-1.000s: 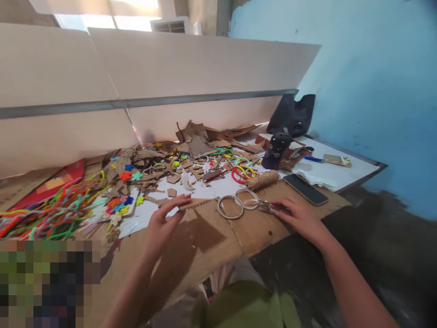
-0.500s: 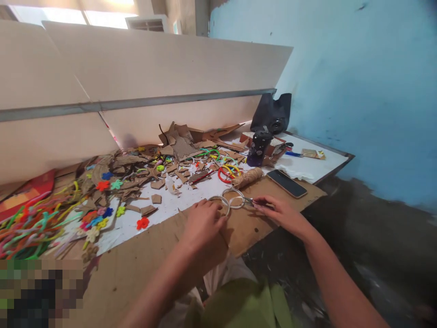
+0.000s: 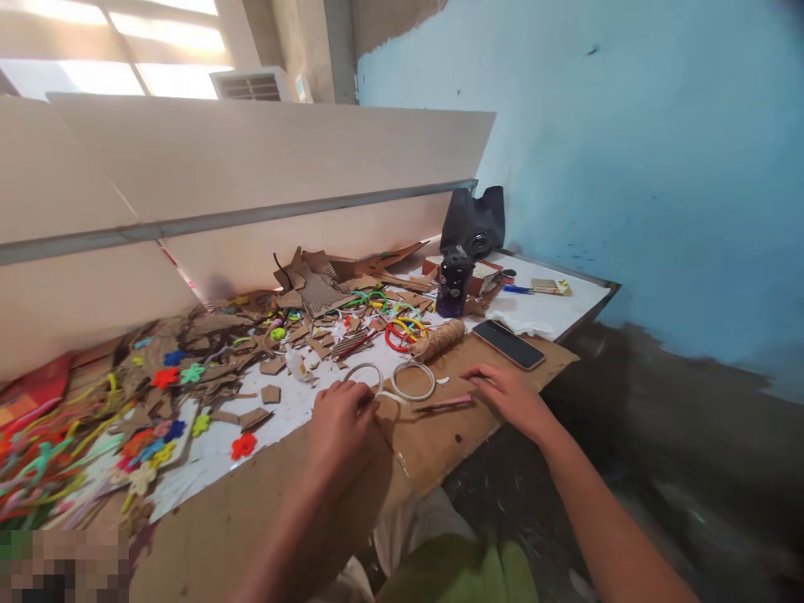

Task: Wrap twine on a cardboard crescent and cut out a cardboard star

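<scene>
My left hand point(image 3: 342, 423) is closed with its fingertips at the near edge of a white ring point(image 3: 363, 366), holding it just above the brown cardboard sheet point(image 3: 433, 448). A pale strip point(image 3: 395, 399) runs from beside those fingers toward the right. A second white ring point(image 3: 413, 395) lies flat on the cardboard between my hands. Scissors point(image 3: 445, 404) with a pinkish handle rest on the cardboard, just left of my right hand point(image 3: 508, 398). That hand holds nothing; its fingers are stretched out. A small white scrap point(image 3: 443, 380) lies near its fingertips.
A twine roll point(image 3: 440, 340), a phone point(image 3: 508, 344) and a dark tumbler point(image 3: 455, 285) stand or lie beyond my hands. Cardboard scraps point(image 3: 320, 289), a small glue bottle point(image 3: 296, 365), colourful flower pieces point(image 3: 244, 445) and pipe cleaners point(image 3: 50, 469) cover the left side.
My right hand has let go of the scissors, which now lie on the cardboard. A white scrap now shows near my right hand. The view has tilted up and shifted right.
</scene>
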A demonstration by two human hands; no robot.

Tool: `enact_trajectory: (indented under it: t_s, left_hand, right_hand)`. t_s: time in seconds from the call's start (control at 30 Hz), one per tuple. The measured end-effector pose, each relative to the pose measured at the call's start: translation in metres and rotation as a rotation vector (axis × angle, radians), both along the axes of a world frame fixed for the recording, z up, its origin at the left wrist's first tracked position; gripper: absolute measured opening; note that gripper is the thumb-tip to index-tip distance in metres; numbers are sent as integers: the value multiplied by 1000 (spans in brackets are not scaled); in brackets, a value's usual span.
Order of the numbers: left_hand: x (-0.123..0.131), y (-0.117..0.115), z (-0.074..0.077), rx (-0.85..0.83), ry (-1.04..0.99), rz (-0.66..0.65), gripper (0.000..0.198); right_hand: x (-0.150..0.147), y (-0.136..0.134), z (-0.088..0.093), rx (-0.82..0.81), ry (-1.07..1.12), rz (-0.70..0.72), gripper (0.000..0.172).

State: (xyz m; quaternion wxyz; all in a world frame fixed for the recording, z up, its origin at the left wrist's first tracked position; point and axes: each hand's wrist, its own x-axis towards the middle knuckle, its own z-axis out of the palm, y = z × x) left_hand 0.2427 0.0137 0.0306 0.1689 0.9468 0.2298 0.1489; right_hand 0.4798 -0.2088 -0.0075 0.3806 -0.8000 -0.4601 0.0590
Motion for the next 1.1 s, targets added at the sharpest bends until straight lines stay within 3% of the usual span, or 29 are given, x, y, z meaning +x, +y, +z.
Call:
enact_trajectory:
  t_s: [0.1,0.27,0.43,0.57,0.7,0.9,1.0,1.1]
  left_hand:
    - [-7,7,8,-80,-18,-14,14]
    - [-1,4,20,-99,-31,-37,13]
    - [1,2,27,-135,-45,-36,11]
    - [-9,12,31,-177,-129,7,14]
    - [-26,30,35,-239,-240,133,18]
    - [-45,44,34,-487,-402,147,25]
    - [-44,35,35,-681,-483,100,26]
    - [-39,20,35,-830,-562,72,24]
  right_hand:
    - [0,0,-1,-8,22,24,30]
    - [-35,18,4,-45,105,275,32]
    - [-61,44,-4,-109,-97,340,25]
    - [-56,50,-11,-94,-145,326,25]
    - [-31,35,-14,-103,-84,311,30]
    - [17,5,-21,-122,-66,117,45]
    - [10,9,-9,22,-162,11,46]
    - [-26,30,14,158,22,98,32]
